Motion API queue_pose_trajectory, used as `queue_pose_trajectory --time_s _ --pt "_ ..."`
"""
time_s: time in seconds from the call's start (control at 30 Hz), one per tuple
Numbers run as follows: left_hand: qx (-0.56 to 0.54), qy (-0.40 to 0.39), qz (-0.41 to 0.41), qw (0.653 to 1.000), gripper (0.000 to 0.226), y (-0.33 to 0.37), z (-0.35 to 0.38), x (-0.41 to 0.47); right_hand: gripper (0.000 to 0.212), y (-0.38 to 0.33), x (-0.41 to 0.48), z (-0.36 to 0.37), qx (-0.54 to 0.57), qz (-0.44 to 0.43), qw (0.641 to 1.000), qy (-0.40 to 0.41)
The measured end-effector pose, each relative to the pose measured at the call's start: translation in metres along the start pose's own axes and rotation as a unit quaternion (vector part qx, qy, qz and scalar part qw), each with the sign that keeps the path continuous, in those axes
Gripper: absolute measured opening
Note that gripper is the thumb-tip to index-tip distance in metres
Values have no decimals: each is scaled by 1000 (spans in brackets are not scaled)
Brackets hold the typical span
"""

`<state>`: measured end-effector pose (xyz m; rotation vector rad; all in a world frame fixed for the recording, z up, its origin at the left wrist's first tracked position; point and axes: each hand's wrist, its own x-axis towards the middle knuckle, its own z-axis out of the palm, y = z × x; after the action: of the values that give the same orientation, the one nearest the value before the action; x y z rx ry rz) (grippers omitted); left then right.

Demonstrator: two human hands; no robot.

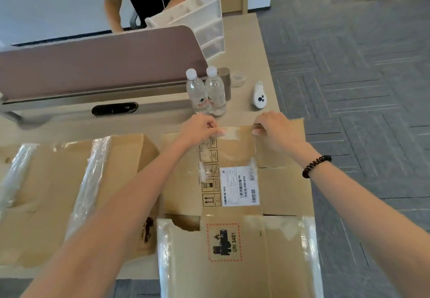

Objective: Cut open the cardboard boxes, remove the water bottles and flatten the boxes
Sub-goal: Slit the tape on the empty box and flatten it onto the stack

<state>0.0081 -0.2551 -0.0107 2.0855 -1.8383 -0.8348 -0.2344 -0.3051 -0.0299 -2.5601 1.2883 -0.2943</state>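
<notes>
A flattened cardboard box [235, 239] with a white shipping label and a UN 3481 sticker lies in front of me on the table. My left hand [200, 127] pinches the clear tape at its far edge. My right hand [274, 127] grips the far edge of the box's right flap, fingers curled over it. Two clear water bottles [207, 92] with white caps stand upright just beyond my hands. A second cardboard box [76, 195], taped and closed, lies to the left.
A white box cutter [258, 95] and a roll of clear tape [237, 79] lie past the bottles. A brown desk divider [100, 62] runs along the back left; behind it a person holds a white drawer organiser [200, 18]. The table edge drops to grey carpet on the right.
</notes>
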Motion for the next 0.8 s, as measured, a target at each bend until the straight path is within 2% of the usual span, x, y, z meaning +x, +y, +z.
queue_pose_trajectory --time_s 0.23,0.37,0.43,0.53,0.6,0.7,0.8 --pt "-75 -7 -76 994 25 -46 42 33 19 19 32 62 10 1 999 -39" --pt "-63 62 -91 992 15 -55 69 32 20 24 31 84 25 26 999 -24" --pt "-22 103 -74 992 16 -56 85 22 31 23 24 91 18 28 999 -24" --pt "86 140 -23 986 39 -68 117 0 44 10 3 106 -7 28 999 -16" --pt "127 127 -18 984 49 -78 136 -13 53 -3 -12 121 -3 37 999 -19" --pt "182 66 -22 981 58 -88 156 -23 66 -15 -31 149 -7 46 994 -96" --pt "207 75 -21 975 58 -95 168 -22 67 -16 -40 168 -25 53 993 -104"
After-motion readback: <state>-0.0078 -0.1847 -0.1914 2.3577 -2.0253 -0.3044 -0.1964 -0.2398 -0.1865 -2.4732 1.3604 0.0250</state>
